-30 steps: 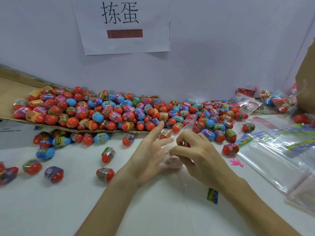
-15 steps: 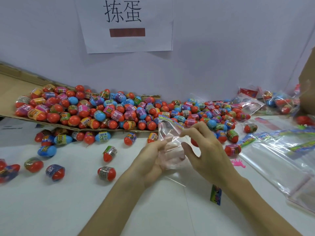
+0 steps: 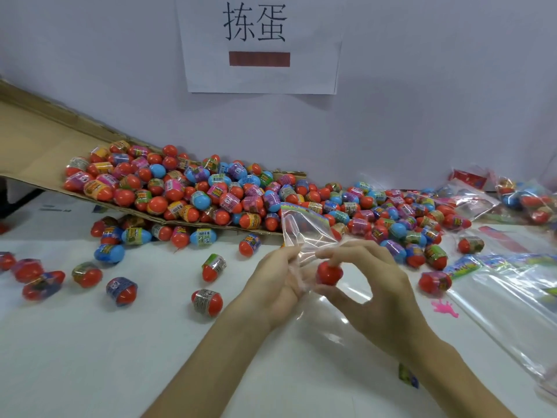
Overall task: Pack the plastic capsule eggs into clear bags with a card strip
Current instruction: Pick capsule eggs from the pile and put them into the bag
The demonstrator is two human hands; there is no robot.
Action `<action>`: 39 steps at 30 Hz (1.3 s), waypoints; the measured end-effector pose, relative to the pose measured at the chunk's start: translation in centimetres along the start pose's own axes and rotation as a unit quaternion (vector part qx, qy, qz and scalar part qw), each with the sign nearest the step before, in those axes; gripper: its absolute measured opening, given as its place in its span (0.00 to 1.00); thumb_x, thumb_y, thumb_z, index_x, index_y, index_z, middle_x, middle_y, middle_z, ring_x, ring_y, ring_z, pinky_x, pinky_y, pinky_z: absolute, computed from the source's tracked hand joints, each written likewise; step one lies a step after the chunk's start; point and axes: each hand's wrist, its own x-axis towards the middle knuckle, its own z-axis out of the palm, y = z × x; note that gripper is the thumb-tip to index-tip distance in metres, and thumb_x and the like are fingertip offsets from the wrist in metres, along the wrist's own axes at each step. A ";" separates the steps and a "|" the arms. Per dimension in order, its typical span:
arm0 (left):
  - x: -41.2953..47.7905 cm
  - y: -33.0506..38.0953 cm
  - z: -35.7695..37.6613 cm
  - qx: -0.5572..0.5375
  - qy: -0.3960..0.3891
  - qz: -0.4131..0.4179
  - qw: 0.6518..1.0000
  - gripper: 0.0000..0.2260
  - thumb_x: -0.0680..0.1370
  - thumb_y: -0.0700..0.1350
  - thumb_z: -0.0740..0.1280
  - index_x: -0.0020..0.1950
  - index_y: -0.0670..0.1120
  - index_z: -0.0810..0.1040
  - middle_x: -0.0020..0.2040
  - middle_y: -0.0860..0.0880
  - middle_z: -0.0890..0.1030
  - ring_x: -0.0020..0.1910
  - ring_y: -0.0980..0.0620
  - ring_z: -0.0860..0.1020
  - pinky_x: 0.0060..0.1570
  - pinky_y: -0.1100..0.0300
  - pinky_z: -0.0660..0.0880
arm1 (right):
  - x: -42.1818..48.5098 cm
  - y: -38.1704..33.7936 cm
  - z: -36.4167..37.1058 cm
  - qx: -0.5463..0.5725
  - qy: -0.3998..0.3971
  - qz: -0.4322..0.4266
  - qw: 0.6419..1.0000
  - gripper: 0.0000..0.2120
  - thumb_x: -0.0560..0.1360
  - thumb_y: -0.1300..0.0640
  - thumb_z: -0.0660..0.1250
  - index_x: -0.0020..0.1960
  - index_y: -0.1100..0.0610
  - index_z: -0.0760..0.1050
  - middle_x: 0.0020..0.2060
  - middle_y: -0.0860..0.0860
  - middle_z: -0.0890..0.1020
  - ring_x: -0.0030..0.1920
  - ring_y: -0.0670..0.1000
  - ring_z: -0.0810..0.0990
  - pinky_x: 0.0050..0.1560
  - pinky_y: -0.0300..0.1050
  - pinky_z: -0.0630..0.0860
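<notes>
A clear bag (image 3: 304,230) with a printed card strip (image 3: 301,208) along its upper edge stands up between my hands above the white table. My left hand (image 3: 271,282) grips the bag's lower part. My right hand (image 3: 370,285) pinches a red capsule egg (image 3: 329,273) between thumb and fingers, close against the bag. Behind them lies a big pile of capsule eggs (image 3: 211,188), red and blue with printed wrap bands.
The pile rests on a tilted cardboard flap (image 3: 33,152) at the left and spills rightward. Loose eggs (image 3: 208,301) dot the table at the left. Clear bags with card strips (image 3: 506,285) lie at the right, filled bags (image 3: 527,200) behind them. A pink scrap (image 3: 445,309) lies nearby.
The bag has been lifted upright from the table and opened out. My right hand now shows a red egg held against the bag. The camera has moved closer.
</notes>
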 end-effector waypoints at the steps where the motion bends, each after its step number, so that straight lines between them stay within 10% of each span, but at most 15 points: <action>1: -0.1 0.1 0.0 -0.011 -0.011 -0.009 1.000 0.16 0.87 0.42 0.54 0.63 0.33 0.77 0.50 0.36 0.86 0.41 0.43 0.86 0.34 0.55 0.83 | 0.0 0.2 0.2 -0.012 -0.011 -0.002 1.000 0.15 0.74 0.46 0.75 0.54 0.54 0.81 0.54 0.49 0.84 0.55 0.50 0.80 0.53 0.51 0.80; 9: -0.1 0.4 -0.2 -0.041 -0.021 0.002 0.999 0.15 0.87 0.41 0.53 0.70 0.40 0.72 0.61 0.37 0.84 0.49 0.40 0.87 0.48 0.49 0.84 | -0.2 0.7 0.2 0.012 0.004 -0.011 1.000 0.11 0.75 0.54 0.75 0.54 0.57 0.81 0.52 0.45 0.78 0.52 0.39 0.77 0.51 0.33 0.77; 18: -0.3 0.2 0.1 -0.029 -0.033 0.009 0.999 0.18 0.88 0.42 0.54 0.74 0.37 0.71 0.43 0.41 0.86 0.35 0.49 0.85 0.34 0.56 0.82 | -0.3 0.8 0.5 -0.066 -0.014 -0.028 0.997 0.08 0.75 0.61 0.76 0.53 0.56 0.84 0.56 0.47 0.83 0.56 0.52 0.82 0.53 0.51 0.77; 23: -0.2 -0.3 0.1 0.022 -0.049 0.014 0.998 0.13 0.86 0.42 0.59 0.64 0.37 0.78 0.42 0.44 0.84 0.39 0.51 0.83 0.46 0.55 0.83 | -0.4 1.1 0.6 -0.108 0.009 -0.013 0.994 0.07 0.76 0.58 0.72 0.52 0.54 0.86 0.57 0.50 0.83 0.56 0.56 0.79 0.53 0.55 0.76; 32: 0.3 -0.8 0.1 0.035 -0.046 0.053 0.997 0.17 0.87 0.39 0.54 0.73 0.39 0.75 0.64 0.36 0.82 0.64 0.36 0.81 0.64 0.46 0.79 | -0.5 0.3 0.6 -0.159 -0.079 0.049 0.983 0.19 0.80 0.51 0.60 0.67 0.46 0.80 0.74 0.52 0.72 0.75 0.56 0.68 0.67 0.53 0.66; 39: 0.1 -0.9 0.4 0.086 -0.059 0.086 0.991 0.18 0.87 0.37 0.53 0.76 0.42 0.72 0.59 0.43 0.85 0.61 0.39 0.83 0.59 0.51 0.81 | -0.5 0.2 0.7 -0.175 -0.130 0.074 0.973 0.20 0.77 0.54 0.66 0.68 0.48 0.79 0.77 0.54 0.67 0.78 0.57 0.65 0.65 0.59 0.71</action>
